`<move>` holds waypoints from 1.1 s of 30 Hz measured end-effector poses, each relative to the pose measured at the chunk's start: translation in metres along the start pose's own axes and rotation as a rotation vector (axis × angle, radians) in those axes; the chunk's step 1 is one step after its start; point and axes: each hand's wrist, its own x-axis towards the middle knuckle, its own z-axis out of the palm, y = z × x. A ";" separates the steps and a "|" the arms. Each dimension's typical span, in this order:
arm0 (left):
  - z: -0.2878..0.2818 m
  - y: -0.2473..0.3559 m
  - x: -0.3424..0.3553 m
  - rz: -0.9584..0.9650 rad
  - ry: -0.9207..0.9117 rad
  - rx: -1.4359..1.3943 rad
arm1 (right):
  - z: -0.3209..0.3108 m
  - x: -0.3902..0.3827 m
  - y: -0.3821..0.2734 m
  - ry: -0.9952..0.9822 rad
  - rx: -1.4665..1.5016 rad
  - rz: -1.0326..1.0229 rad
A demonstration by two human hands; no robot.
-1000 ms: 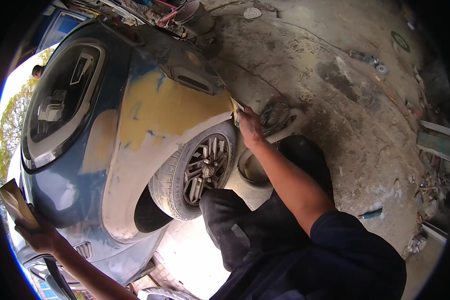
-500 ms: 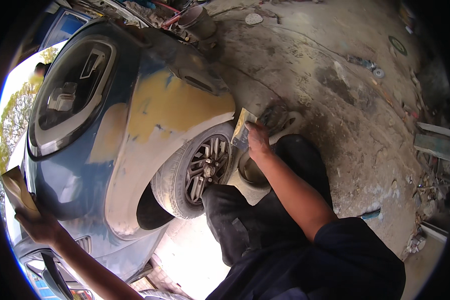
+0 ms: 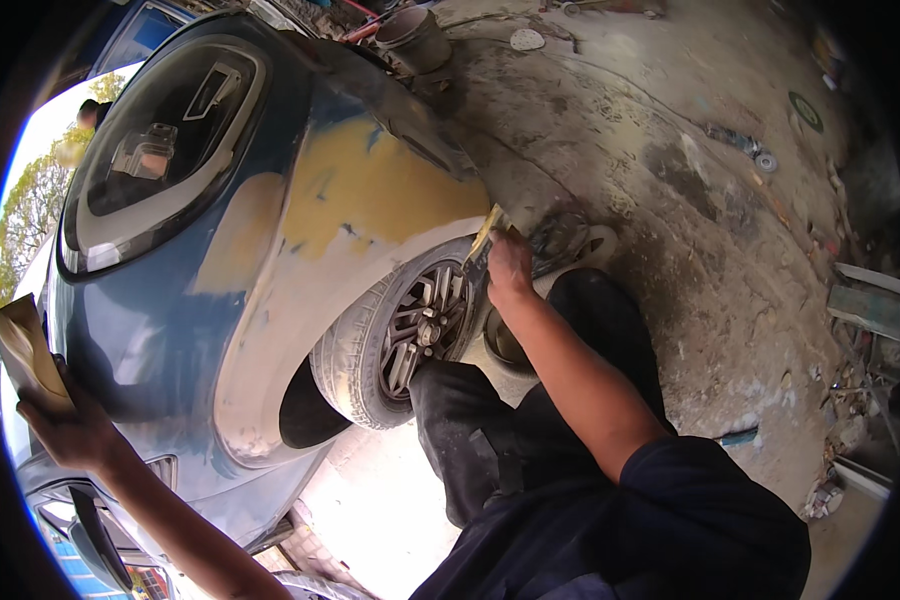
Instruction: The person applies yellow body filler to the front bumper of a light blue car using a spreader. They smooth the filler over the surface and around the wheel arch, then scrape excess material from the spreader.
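Fingers [image 3: 500, 241] of right hand [image 3: 512, 268], closed on spreader [image 3: 478, 247] near car panel [image 3: 260, 350]; in grip of left hand [image 3: 70, 432], flat plate [image 3: 28, 345]; yellow coat [image 3: 370, 185] already on panel, dark spots [image 3: 348, 229] still uncovered

grips [image 3: 75, 430] [image 3: 510, 264]: 2 | held plates [image 3: 30, 348] [image 3: 479, 248]: 2 | spoked wheel [image 3: 429, 331]: 1 | side mirror [image 3: 98, 545]: 1

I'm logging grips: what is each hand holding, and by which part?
The left hand grips a putty-smeared flat board by its lower end; the right hand holds a flat putty spreader by its right side.
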 end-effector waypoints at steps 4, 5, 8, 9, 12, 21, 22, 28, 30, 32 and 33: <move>-0.006 0.005 0.003 0.066 -0.022 0.335 | 0.008 -0.036 0.004 -0.064 -0.168 -0.169; -0.009 0.007 0.004 0.049 -0.104 0.472 | 0.010 -0.047 0.006 -0.109 -0.174 -0.230; -0.011 0.012 0.008 0.123 -0.095 0.437 | 0.009 -0.071 0.007 -0.267 -0.166 -0.385; -0.010 0.012 0.010 0.127 -0.070 0.396 | 0.003 -0.076 0.006 -0.307 -0.085 -0.303; -0.003 0.008 0.011 0.094 -0.021 0.361 | -0.024 -0.079 0.005 -0.458 0.140 -0.085; 0.004 0.007 0.008 0.068 -0.018 0.178 | -0.057 0.049 0.048 -0.152 0.536 0.211; 0.004 0.008 0.008 0.080 -0.009 0.201 | -0.055 0.054 0.053 -0.166 0.567 0.249; 0.003 0.008 0.003 0.047 -0.006 0.046 | -0.063 0.052 0.053 -0.406 0.722 0.288; 0.003 0.011 0.001 0.030 0.008 0.006 | -0.063 0.050 0.049 -0.376 0.743 0.347; 0.004 0.017 0.000 -0.008 0.023 -0.063 | -0.060 0.050 0.046 -0.401 0.707 0.325; 0.003 0.022 -0.001 -0.034 0.013 -0.083 | -0.059 0.051 0.045 -0.379 0.692 0.318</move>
